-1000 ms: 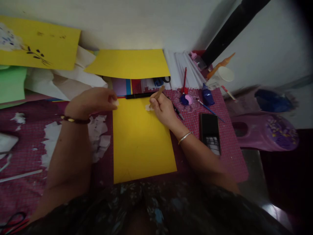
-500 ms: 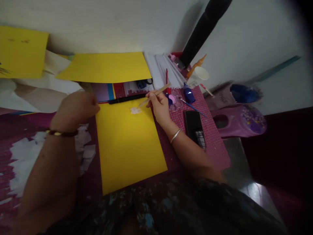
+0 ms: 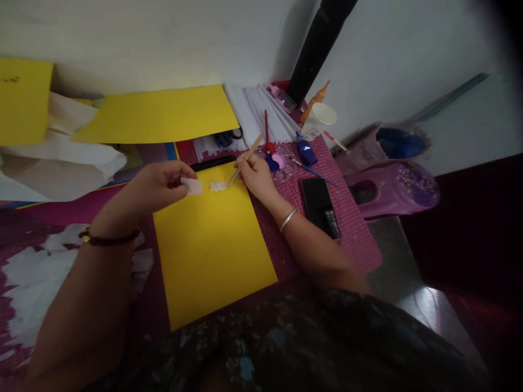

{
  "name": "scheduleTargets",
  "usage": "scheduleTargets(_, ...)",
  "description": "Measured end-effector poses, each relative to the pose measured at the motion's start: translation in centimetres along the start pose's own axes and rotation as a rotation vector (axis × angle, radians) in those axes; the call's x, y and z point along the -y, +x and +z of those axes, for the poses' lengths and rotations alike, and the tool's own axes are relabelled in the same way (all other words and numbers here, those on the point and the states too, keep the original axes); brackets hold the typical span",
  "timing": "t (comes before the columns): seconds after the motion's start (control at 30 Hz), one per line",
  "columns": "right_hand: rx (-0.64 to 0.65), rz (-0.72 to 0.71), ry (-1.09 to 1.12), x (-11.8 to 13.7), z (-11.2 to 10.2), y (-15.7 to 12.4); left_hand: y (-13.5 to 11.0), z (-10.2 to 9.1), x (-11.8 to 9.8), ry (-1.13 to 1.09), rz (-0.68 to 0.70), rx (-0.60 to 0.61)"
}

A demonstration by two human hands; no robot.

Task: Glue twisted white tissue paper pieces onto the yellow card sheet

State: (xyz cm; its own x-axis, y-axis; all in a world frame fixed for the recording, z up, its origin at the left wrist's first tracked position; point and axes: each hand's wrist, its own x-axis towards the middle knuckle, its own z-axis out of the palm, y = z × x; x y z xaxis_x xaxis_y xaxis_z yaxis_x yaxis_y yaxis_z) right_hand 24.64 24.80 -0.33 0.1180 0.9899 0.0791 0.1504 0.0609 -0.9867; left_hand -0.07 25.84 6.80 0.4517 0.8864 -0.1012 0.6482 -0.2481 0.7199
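Note:
A yellow sheet [image 3: 208, 245] lies in front of me on a pink checked mat [image 3: 351, 228]. My left hand [image 3: 157, 185] pinches a small white paper scrap [image 3: 193, 187] over the sheet's upper left corner. My right hand [image 3: 255, 174] grips a thin wooden stick [image 3: 245, 160] like a pen. The stick's lower tip points at a small white patch [image 3: 217, 185] near the sheet's top edge. The scrap and the patch are a short gap apart.
A black phone [image 3: 321, 207] lies right of my right arm. Beyond it are a blue bottle [image 3: 304, 149], paint palette [image 3: 278, 161], red brush, white cup [image 3: 322, 115] and white strips. Torn white paper [image 3: 32, 272] lies at left. More yellow sheets [image 3: 159, 114] lean at the back.
My left hand has come over the sheet's corner with the white scrap now showing in its fingers. The stick tip dropped towards the white patch. The camera view swung right.

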Motion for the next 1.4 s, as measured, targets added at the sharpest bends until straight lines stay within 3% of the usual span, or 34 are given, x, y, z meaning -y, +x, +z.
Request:
scheduleTargets(0.2,0.005,-0.032,0.056,-0.8,0.7,0.2,0.1,-0.1,-0.3,-0.036,-0.011,0.077)
scheduleTargets(0.4,0.031,-0.011,0.054,-0.5,1.0,0.2,0.4,1.1,-1.5,-0.009,0.157,0.086)
scheduleTargets(0.6,0.057,-0.033,0.039,-0.3,1.1,0.1,-0.6,4.5,-3.8,-0.152,-0.017,0.248)
scheduleTargets(0.77,0.050,-0.040,0.069,-0.5,1.1,0.3,-0.4,7.0,-4.1,-0.078,-0.055,-0.116)
scheduleTargets(0.83,-0.010,-0.047,0.088,-0.4,0.8,0.4,0.1,7.2,-3.8,-0.051,-0.076,-0.195)
scheduleTargets(0.93,-0.078,-0.037,0.131,-0.1,0.3,0.5,0.7,7.0,-3.3,-0.054,-0.108,-0.231)
scheduleTargets(1.3,0.006,-0.083,-0.034,0.6,0.3,-0.8,1.3,7.3,-2.8,-0.083,-0.122,-0.239)
scheduleTargets(1.4,0.023,-0.101,-0.082,0.8,0.2,-1.0,1.2,7.3,-2.8,-0.148,-0.109,-0.307)
